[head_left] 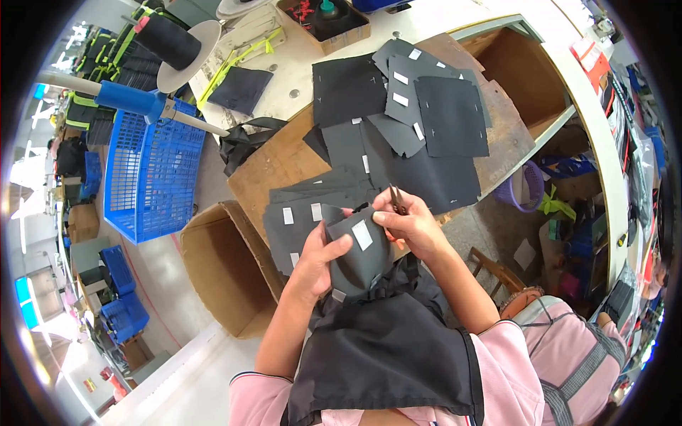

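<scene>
Here, at centre frame: left hand clamped on a dark fabric piece with a white label, fingers curled over its left edge. Right hand just beside it, fingers pinched shut around small thread snips, blades pointing up toward the top of the frame. Fabric piece held between both hands, above a larger black cloth draped over the lap at lower centre.

Further up, more cut black pieces spread and overlapping on the wooden tabletop, several with white tags. At left, an open cardboard box on the floor; beyond it, toward upper left, a blue plastic crate. At the very top left, a black thread cone.

Best handled, judging from the grip: keep the fabric taut across the left hand so the edge stays flat, bring only the blade tips to any loose thread, cut close without nicking the cloth or label, and keep the left thumb clear of the blades.
</scene>
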`<state>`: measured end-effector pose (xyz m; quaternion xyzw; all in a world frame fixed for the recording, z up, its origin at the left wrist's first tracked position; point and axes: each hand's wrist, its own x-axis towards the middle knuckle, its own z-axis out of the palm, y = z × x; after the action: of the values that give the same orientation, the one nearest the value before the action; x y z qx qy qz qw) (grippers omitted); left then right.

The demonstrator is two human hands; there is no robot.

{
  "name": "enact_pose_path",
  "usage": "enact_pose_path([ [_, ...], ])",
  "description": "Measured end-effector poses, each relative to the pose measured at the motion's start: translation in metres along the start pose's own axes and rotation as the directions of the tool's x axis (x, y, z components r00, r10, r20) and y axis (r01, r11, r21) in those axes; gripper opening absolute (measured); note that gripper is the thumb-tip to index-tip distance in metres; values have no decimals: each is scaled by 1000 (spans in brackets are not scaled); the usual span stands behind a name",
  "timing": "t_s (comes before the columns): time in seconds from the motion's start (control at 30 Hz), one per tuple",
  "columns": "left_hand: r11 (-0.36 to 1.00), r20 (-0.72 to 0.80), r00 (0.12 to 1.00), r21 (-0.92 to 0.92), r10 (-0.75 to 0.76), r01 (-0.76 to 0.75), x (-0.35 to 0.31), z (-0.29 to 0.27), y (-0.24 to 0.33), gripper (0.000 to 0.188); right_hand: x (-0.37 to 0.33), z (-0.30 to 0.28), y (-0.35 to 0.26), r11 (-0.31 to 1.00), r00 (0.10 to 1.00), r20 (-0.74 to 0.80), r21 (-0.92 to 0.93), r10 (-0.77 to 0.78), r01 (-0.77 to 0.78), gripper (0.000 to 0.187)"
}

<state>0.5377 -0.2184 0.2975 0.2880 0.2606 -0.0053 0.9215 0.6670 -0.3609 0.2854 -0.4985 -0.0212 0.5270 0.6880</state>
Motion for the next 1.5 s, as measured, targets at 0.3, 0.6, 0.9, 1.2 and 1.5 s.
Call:
enact_pose_path([
  [0.3, 981, -272, 961, 193, 49, 5, 4, 11, 6, 33, -38, 17, 7, 489, 719, -30, -753, -694, 441, 27],
  [0.6, 952, -302, 952, 305, 53, 43, -2, 28, 8, 33, -31, 14, 9, 293, 693, 79, -867, -717, 402, 29],
  [0.9, 946, -265, 964, 318, 21, 67, -6, 27, 12, 40, -32, 11, 1, 31, 592, 267, -896, -761, 444, 32],
  [1.2, 930, -254, 967, 362, 28, 68, -8, 26, 12, 40, -38, 13, -4, -62, 573, 329, -898, -750, 435, 28],
  [1.5, 959, -330, 939, 217, -102, 180, 2, -35, 30, 56, -26, -17, 3, 670, 841, -93, -653, -533, 353, 21],
])
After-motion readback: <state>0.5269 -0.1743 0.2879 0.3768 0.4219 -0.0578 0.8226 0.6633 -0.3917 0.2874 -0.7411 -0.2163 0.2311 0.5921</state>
